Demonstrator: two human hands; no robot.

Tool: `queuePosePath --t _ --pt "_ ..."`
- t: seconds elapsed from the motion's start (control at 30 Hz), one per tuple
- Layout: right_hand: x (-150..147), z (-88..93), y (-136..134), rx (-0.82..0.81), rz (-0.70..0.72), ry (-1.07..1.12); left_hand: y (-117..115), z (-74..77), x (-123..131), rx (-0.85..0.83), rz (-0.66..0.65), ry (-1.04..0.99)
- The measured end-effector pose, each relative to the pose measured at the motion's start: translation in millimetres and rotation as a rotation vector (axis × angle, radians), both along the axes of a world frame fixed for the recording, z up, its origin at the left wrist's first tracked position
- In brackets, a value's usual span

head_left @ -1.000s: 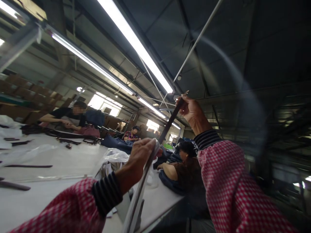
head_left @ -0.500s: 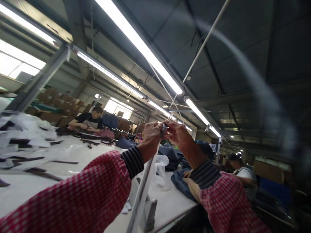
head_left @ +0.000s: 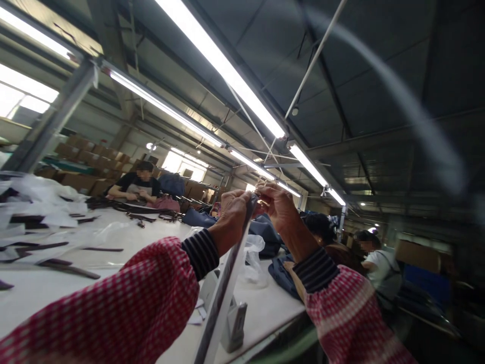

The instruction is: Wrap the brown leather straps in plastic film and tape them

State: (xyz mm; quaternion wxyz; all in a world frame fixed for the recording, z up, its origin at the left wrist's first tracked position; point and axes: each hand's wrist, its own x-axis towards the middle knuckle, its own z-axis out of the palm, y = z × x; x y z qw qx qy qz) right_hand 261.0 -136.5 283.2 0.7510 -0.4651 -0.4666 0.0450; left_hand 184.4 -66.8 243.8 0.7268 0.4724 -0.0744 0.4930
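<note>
My left hand [head_left: 235,215] and my right hand [head_left: 276,208] meet high in front of me at the top of a long dark belt [head_left: 223,298], which hangs down and to the left inside a clear plastic sleeve. My left hand grips the belt and sleeve. My right fingers pinch the belt's upper end, where a small metal part [head_left: 261,194] shows. The fingers hide most of that part, so I cannot tell its shape.
A long white worktable [head_left: 151,237] holds dark belts, plastic sheets and a small grey object [head_left: 235,326]. Blue fabric [head_left: 280,275] and a plastic bag [head_left: 253,260] lie beyond my hands. Co-workers [head_left: 138,184] sit along the table, with cardboard boxes [head_left: 83,162] behind them.
My right hand has come down and left, from high on the belt to beside my left hand. My left hand has risen, and the two hands now meet at the belt's top.
</note>
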Motion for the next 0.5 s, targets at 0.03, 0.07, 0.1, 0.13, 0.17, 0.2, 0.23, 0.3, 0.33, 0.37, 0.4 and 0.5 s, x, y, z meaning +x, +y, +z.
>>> queuePosePath --t 0.03,0.07,0.1,0.13,0.17,0.2,0.23,0.3,0.33,0.37,0.4,0.5 --pt "0.1 -1.5 -0.6 -0.002 -0.011 -0.003 1.3 -1.7 1.0 -0.001 -0.004 0.000" --pt "0.2 -3.2 -1.1 -0.002 -0.023 -0.007 2.5 -3.4 1.6 0.000 -0.008 0.001" --pt "0.5 -4.8 -1.4 0.002 -0.034 -0.013 3.2 -5.1 1.6 0.003 -0.015 0.005" --pt "1.0 -6.4 -1.3 0.011 -0.046 -0.018 3.6 -6.9 0.8 0.008 -0.024 0.011" --pt "1.6 -7.9 -0.9 0.024 -0.059 -0.024 3.6 -8.6 -0.7 0.015 -0.036 0.019" --pt "2.3 -9.2 -0.1 0.037 -0.069 -0.030 3.3 -10.4 -2.9 0.023 -0.051 0.030" --pt "3.0 -10.5 0.8 0.048 -0.077 -0.038 2.9 -12.0 -5.6 0.035 -0.069 0.043" --pt "3.6 -13.4 2.2 0.052 -0.075 -0.055 2.7 -14.7 -11.9 0.062 -0.100 0.066" --pt "3.1 -15.3 2.3 0.044 -0.065 -0.064 3.1 -15.6 -15.0 0.072 -0.110 0.074" --pt "2.0 -17.8 1.9 0.032 -0.049 -0.072 3.9 -16.1 -17.7 0.078 -0.117 0.076" --pt "0.2 -21.2 0.8 0.016 -0.031 -0.078 4.9 -16.2 -20.0 0.081 -0.121 0.074" --pt "-8.6 -38.1 -4.8 0.003 0.040 -0.064 8.6 -15.5 -24.1 0.076 -0.110 0.050"
